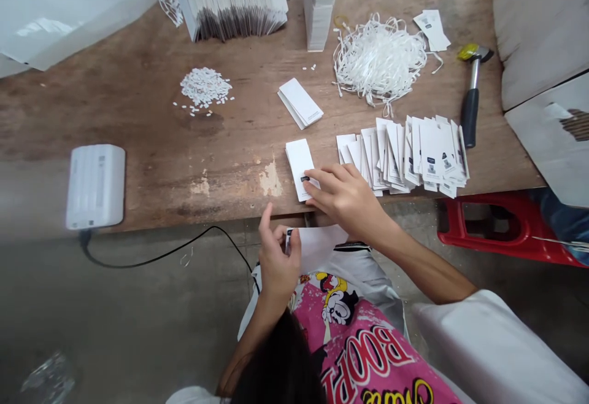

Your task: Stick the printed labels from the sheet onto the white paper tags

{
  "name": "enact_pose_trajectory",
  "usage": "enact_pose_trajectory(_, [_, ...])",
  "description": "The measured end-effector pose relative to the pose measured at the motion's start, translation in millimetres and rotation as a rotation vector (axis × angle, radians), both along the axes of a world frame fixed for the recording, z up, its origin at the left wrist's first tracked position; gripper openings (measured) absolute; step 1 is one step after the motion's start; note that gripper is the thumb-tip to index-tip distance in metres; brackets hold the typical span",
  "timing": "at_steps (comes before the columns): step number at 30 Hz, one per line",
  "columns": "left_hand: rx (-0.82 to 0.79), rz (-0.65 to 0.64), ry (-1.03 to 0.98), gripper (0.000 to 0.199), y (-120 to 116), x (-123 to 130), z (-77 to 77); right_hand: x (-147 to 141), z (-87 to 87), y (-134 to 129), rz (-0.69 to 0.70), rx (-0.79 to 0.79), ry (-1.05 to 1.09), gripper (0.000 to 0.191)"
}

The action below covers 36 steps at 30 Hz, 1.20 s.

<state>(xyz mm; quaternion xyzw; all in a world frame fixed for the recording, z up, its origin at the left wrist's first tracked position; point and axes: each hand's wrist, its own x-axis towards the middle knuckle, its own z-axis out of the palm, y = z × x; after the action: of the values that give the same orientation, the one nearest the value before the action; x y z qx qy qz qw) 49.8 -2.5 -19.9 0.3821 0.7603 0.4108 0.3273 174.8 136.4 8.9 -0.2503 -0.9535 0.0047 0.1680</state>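
My left hand is above my lap, below the table edge. Its thumb and curled fingers pinch a small white tag with a dark printed mark, mostly hidden by the fingers. My right hand reaches over the table edge, its fingertips closed on the right side of a short stack of white tags. Just behind that stack lies another small pile of folded white tags. A long fanned row of printed white tags spreads to the right of my right hand. A pale sheet rests on my lap.
White string loops lie heaped behind, near a hammer. Tiny white pieces form a pile at left. Tag bundles, a tall card stack, a white power bank with cable and a red stool surround.
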Motion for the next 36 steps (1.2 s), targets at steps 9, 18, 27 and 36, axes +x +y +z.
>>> enact_pose_trajectory(9, [-0.024,-0.006,-0.081,0.053,-3.4,-5.4,5.4,57.8,16.0,2.6,-0.33,0.31,0.568,0.031])
enact_pose_trajectory(18, [-0.047,-0.075,-0.405,0.024,-0.9,-10.5,9.7,135.1,8.2,-30.5,-0.577,0.07,0.326,0.041])
enact_pose_trajectory(27, [-0.006,-0.176,-0.519,0.024,6.1,1.2,24.7,27.9,12.9,-74.9,-0.176,-0.689,0.51,0.013])
enact_pose_trajectory(36, [0.009,-0.204,-0.523,0.022,-0.2,-4.3,20.8,27.4,4.8,-69.3,-0.176,-1.388,0.625,0.012])
